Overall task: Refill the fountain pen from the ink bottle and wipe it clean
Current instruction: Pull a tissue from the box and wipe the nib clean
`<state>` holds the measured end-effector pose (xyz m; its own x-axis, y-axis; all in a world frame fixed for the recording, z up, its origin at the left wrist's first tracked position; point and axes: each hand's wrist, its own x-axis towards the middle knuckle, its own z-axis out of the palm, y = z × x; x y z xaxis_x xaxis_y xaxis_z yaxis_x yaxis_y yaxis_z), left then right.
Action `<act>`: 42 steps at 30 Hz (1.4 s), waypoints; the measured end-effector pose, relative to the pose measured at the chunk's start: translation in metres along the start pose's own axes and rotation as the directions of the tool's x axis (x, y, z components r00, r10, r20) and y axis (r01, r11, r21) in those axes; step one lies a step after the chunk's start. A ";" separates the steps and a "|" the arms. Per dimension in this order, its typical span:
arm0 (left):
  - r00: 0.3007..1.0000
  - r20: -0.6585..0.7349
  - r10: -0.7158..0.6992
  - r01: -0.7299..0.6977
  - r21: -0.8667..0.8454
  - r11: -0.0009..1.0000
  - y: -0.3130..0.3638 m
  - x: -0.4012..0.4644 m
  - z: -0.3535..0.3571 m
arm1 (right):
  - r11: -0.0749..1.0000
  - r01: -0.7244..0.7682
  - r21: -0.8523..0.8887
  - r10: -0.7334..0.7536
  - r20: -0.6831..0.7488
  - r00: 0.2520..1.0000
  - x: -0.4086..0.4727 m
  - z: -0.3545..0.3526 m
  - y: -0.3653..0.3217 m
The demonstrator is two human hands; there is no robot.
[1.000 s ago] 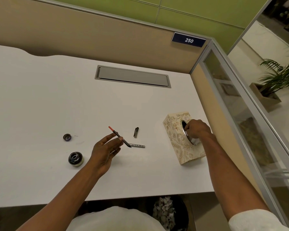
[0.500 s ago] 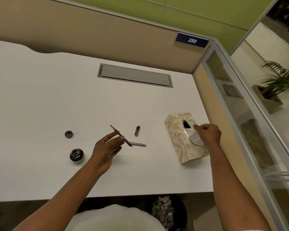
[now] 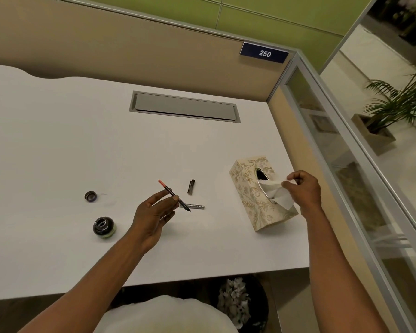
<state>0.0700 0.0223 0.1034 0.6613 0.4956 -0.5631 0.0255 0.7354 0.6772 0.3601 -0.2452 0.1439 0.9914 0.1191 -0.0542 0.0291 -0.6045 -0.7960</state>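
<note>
My left hand pinches the thin inner part of the fountain pen, red end up and to the left, dark nib end down and to the right. The open ink bottle stands on the white desk left of that hand, with its cap lying further back. A silver pen barrel and a dark pen cap lie on the desk just beyond the nib. My right hand grips a white tissue that sticks out of the floral tissue box.
A grey cable flap is set into the desk at the back. A beige partition with a glass panel runs along the right edge. A waste bin with crumpled paper stands under the desk's front edge.
My right hand has drawn back to the right from the box opening, pulling a tissue partway out. The left hand has kept the pen still.
</note>
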 end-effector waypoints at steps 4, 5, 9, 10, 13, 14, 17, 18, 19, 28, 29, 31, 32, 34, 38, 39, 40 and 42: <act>1.000 -0.003 0.000 0.000 -0.010 1.000 0.000 0.001 -0.003 | 0.995 0.048 0.086 -0.045 -0.034 0.998 -0.005 -0.012 -0.006; 1.000 -0.007 0.001 -0.002 -0.014 1.000 0.000 0.001 -0.005 | 0.984 0.052 0.172 -0.048 -0.027 0.998 -0.007 -0.014 -0.010; 1.000 -0.013 0.000 0.000 -0.021 1.000 -0.001 0.002 -0.007 | 0.922 0.080 0.379 -0.078 -0.019 0.997 -0.016 -0.020 -0.027; 1.000 -0.009 -0.001 0.001 -0.021 1.000 -0.001 0.003 -0.007 | 0.914 0.080 0.397 -0.078 -0.022 0.997 -0.017 -0.018 -0.029; 1.000 -0.003 -0.004 0.003 -0.019 1.000 -0.002 0.003 -0.006 | 0.875 0.024 0.483 -0.035 0.013 0.999 -0.018 -0.010 -0.028; 1.000 -0.001 -0.005 0.005 -0.019 1.000 -0.002 0.003 -0.005 | 0.860 -0.012 0.510 -0.008 0.036 0.999 -0.019 -0.006 -0.026; 1.000 0.001 -0.003 0.003 -0.025 1.000 -0.003 0.003 -0.004 | 0.842 -0.074 0.535 0.025 0.100 0.995 -0.029 0.009 -0.022; 1.000 0.001 -0.003 0.003 -0.027 1.000 -0.003 0.003 -0.004 | 0.839 -0.081 0.537 0.021 0.117 0.993 -0.033 0.015 -0.021; 1.000 0.001 -0.004 0.004 -0.027 1.000 -0.004 0.003 -0.004 | 0.837 -0.094 0.539 0.026 0.132 0.991 -0.036 0.020 -0.019; 1.000 -0.006 -0.015 0.014 -0.039 0.999 -0.005 0.001 -0.009 | 0.922 -0.088 0.378 0.010 0.204 0.979 -0.067 0.067 -0.017; 1.000 -0.005 -0.014 0.014 -0.042 0.999 -0.005 0.001 -0.009 | 0.921 -0.088 0.379 0.003 0.218 0.976 -0.070 0.071 -0.018; 1.000 -0.006 -0.010 0.009 -0.052 0.999 -0.004 0.000 -0.009 | 0.866 -0.163 0.473 0.021 0.291 0.956 -0.077 0.076 -0.025; 1.000 -0.007 -0.006 0.006 -0.057 0.998 -0.004 0.000 -0.009 | 0.817 -0.227 0.530 0.039 0.342 0.939 -0.079 0.079 -0.028; 1.000 -0.010 -0.002 0.001 -0.065 0.998 -0.003 -0.001 -0.010 | 0.779 -0.306 0.547 0.063 0.417 0.907 -0.082 0.086 -0.029; 1.000 -0.010 -0.001 0.000 -0.073 0.997 -0.003 -0.003 -0.012 | 0.874 -0.316 0.369 0.102 0.497 0.862 -0.091 0.102 -0.025; 1.000 -0.011 0.001 -0.001 -0.075 0.997 -0.003 -0.003 -0.012 | 0.874 -0.330 0.358 0.116 0.505 0.855 -0.094 0.104 -0.027; 1.000 -0.013 0.002 -0.003 -0.078 0.997 -0.002 -0.003 -0.013 | 0.867 -0.348 0.356 0.128 0.515 0.847 -0.097 0.105 -0.029; 1.000 -0.015 0.004 -0.005 -0.083 0.997 -0.002 -0.003 -0.013 | 0.849 -0.387 0.359 0.150 0.540 0.828 -0.101 0.109 -0.034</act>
<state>0.0584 0.0253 0.0982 0.6503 0.5053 -0.5673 -0.0405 0.7688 0.6383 0.2454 -0.1512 0.1111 0.7568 0.4333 -0.4893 -0.4050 -0.2767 -0.8714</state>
